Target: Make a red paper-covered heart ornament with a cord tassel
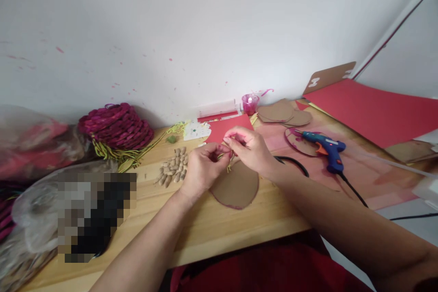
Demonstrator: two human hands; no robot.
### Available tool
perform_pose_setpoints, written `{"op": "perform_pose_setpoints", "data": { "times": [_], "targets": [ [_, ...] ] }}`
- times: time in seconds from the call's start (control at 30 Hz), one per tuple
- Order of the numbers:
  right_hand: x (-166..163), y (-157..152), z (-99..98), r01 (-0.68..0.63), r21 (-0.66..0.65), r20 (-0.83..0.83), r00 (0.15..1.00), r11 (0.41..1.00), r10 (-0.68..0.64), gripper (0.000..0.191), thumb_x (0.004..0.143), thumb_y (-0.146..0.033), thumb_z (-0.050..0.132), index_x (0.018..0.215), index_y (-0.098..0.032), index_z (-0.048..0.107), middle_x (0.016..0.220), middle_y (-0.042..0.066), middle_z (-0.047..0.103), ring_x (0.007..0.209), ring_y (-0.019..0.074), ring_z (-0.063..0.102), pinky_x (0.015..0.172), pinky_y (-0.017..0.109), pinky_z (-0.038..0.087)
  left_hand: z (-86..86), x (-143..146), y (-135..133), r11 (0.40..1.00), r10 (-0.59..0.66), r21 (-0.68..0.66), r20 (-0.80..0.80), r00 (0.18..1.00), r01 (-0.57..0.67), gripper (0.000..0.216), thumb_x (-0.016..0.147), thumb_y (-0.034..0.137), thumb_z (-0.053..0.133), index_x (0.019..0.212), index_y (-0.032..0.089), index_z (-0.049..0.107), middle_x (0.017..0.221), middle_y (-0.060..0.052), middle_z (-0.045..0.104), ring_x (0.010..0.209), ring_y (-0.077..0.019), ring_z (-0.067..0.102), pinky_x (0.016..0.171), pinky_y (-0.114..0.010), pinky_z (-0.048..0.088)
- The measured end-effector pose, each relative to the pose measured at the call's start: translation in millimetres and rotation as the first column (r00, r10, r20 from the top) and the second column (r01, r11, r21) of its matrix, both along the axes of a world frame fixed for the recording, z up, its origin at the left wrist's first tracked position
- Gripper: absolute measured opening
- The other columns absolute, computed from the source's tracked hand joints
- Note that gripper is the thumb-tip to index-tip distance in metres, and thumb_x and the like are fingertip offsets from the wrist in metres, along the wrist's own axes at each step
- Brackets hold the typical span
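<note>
My left hand [204, 164] and my right hand [247, 145] meet over the middle of the table, fingertips pinched close together. Between them is a thin yellow-green yarn [229, 169], its loose ends hanging below the fingers. The exact grip is partly hidden by the fingers. Just beneath lies a rounded cardboard piece [236, 189] with a purple-stained edge. A pile of peanuts in their shells [173, 166] is to the left of my left hand. Behind both hands lies a red paper sheet [236, 127].
A blue glue gun [328, 148] with a black cord rests at right, near a purple-edged cardboard piece [301, 142]. Cardboard cutouts [284, 113] and a pink-stained cup [249, 104] stand by the wall. Magenta braided bundles [118, 127] and plastic bags [37, 200] occupy the left.
</note>
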State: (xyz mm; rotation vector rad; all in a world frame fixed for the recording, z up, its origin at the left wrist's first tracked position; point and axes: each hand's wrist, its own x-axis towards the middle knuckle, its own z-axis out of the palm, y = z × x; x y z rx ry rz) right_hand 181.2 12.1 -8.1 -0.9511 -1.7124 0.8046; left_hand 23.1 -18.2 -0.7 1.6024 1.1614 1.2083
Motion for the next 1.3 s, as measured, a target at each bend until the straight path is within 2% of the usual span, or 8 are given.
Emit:
{"op": "perform_pose_setpoints", "data": {
  "times": [0.2,0.4,0.53,0.63,0.87,1.0,1.13,1.3],
  "targets": [
    [-0.6,0.9,4.9,-0.086,-0.345,-0.178,0.984,0.935,0.025,0.02,0.087,-0.043,0.066,0.088,-0.024,0.061,0.047,-0.01,0.048,0.03,0.0076,0.038,0.03,0.02,0.026,-2.7,-3.5,2.5,0.994,-0.025,0.11,-0.008,1.0,0.026,0.008,0.078,0.022,0.071,0.078,0.016,0.076,0.071,-0.003,0.071,0.06,-0.0113,0.058,0.057,-0.021,0.046],
    [-1.4,3.8,4.2,-0.278,-0.642,-0.405,0.914,0.715,-0.008,0.029,0.072,-0.04,0.077,0.082,-0.023,0.057,0.042,-0.012,0.046,0.026,0.0051,0.029,0.025,0.017,0.018,-4.6,-7.5,5.0,0.995,0.008,0.102,0.096,0.995,-0.018,0.009,0.081,0.024,0.072,0.081,0.015,0.074,0.072,-0.002,0.07,0.06,-0.0097,0.056,0.058,-0.021,0.046],
    [-3.9,1.0,3.0,-0.461,-0.687,-0.503,0.86,0.562,0.09,0.024,0.066,-0.03,0.077,0.077,-0.019,0.059,0.047,-0.009,0.051,0.028,0.0017,0.025,0.027,0.015,0.016,-5.7,-11.2,10.2,0.976,0.185,0.092,0.121,0.975,-0.197,0.014,0.081,0.029,0.072,0.083,0.015,0.073,0.072,-0.002,0.069,0.058,-0.01,0.055,0.055,-0.021,0.044],
    [-6.1,-3.0,3.7,-0.513,-0.674,-0.517,0.842,0.531,0.156,0.019,0.069,-0.027,0.075,0.075,-0.018,0.06,0.05,-0.006,0.054,0.03,0.0022,0.03,0.028,0.016,0.015,-7.6,-14.7,13.6,0.941,0.313,0.134,-0.002,0.95,-0.31,0.015,0.081,0.031,0.071,0.084,0.016,0.073,0.07,-0.002,0.069,0.057,-0.0105,0.055,0.055,-0.022,0.043],
    [-4.9,-6.0,6.0,-0.448,-0.655,-0.443,0.88,0.608,0.17,0.018,0.075,-0.032,0.073,0.076,-0.018,0.062,0.053,-0.005,0.056,0.033,0.005,0.039,0.031,0.019,0.016,-7.0,-18.6,10.9,0.899,0.381,0.364,-0.379,0.843,-0.243,0.009,0.082,0.017,0.065,0.075,0.018,0.069,0.068,0.001,0.068,0.06,-0.0112,0.059,0.06,-0.022,0.043],
    [-2.1,-4.4,7.0,-0.209,-0.556,-0.19,0.974,0.805,0.122,0.016,0.079,-0.034,0.069,0.077,-0.018,0.066,0.057,-0.004,0.057,0.038,0.0064,0.043,0.037,0.021,0.026,-8.8,-19.0,9.7,0.89,0.357,0.446,-0.556,0.751,-0.093,0.011,0.083,0.01,0.064,0.076,0.017,0.069,0.074,-0.002,0.07,0.067,-0.0146,0.063,0.064,-0.025,0.043],
    [2.2,0.1,5.3,-0.046,-0.251,0.027,0.998,0.967,0.055,0.012,0.082,-0.03,0.068,0.08,-0.019,0.069,0.07,0.0,0.064,0.057,0.0104,0.053,0.052,0.023,0.04,-7.4,-20.4,8.2,0.885,0.268,0.458,-0.65,0.711,0.085,0.016,0.086,0.006,0.06,0.077,0.016,0.068,0.074,-0.002,0.066,0.066,-0.0149,0.06,0.062,-0.026,0.041],
    [6.5,3.5,5.9,-0.062,-0.193,0.037,0.997,0.979,0.07,0.012,0.085,-0.031,0.064,0.081,-0.02,0.065,0.07,-0.002,0.06,0.058,0.0115,0.052,0.054,0.024,0.041,0.4,-21.6,6.4,0.872,0.094,0.433,-0.603,0.793,0.226,0.015,0.089,0.008,0.061,0.081,0.018,0.069,0.076,-0.001,0.065,0.067,-0.0121,0.059,0.062,-0.023,0.042]
  ]
}}
